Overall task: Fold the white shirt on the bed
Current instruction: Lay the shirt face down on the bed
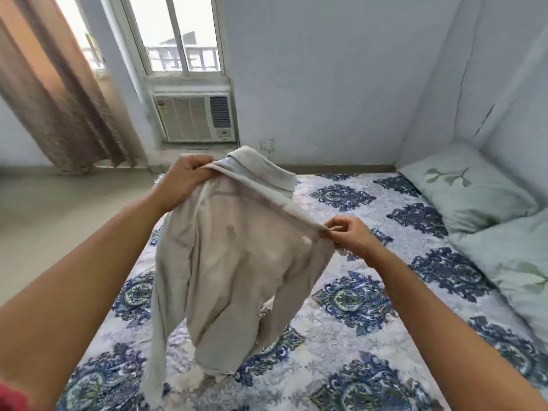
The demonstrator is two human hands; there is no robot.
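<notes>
- Bed [341, 366]: patterned blue-and-white cover lies below the work, ready to take the garment flat.
- White shirt [234, 262]: held up above the bed, hem and one sleeve hanging toward the cover; hanging likely lets it straighten before laying down.
- Right hand [350, 232]: pinches one shoulder seam.
- Left hand [181, 182]: grips the other shoulder beside the collar, held higher, so the shirt hangs tilted.
- Pillows [474, 188]: at the right, apart from the shirt.
- Air conditioner [194, 118]: wall unit beyond, below the window.

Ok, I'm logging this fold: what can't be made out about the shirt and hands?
Head view: white shirt far side, hidden by its near panel.
Head view: left hand fingertips, tucked behind the shoulder cloth.
Head view: bed near edge, cut off by the frame.
</notes>
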